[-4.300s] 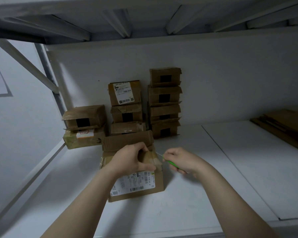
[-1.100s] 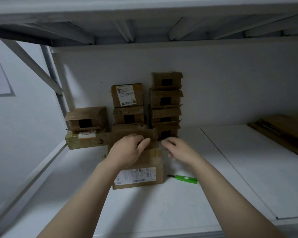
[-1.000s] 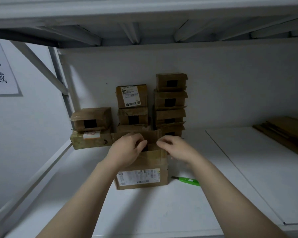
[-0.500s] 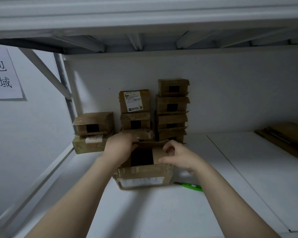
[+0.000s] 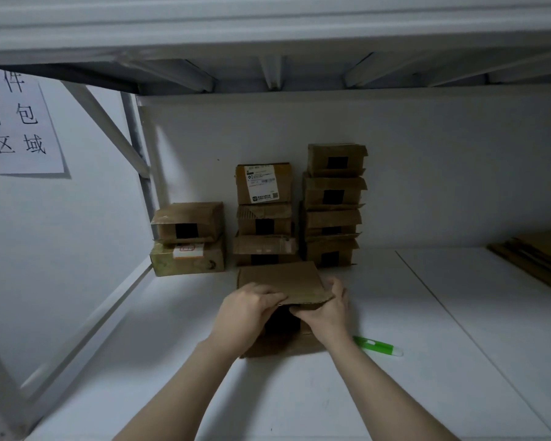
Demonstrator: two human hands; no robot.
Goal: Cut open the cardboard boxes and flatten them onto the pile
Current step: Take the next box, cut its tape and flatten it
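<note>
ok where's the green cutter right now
The green cutter lies on the white shelf in the head view, just right of the right hand and the box it holds.

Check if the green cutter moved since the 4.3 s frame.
Yes: green cutter went from the right hand down onto the shelf, between box and seam.
</note>
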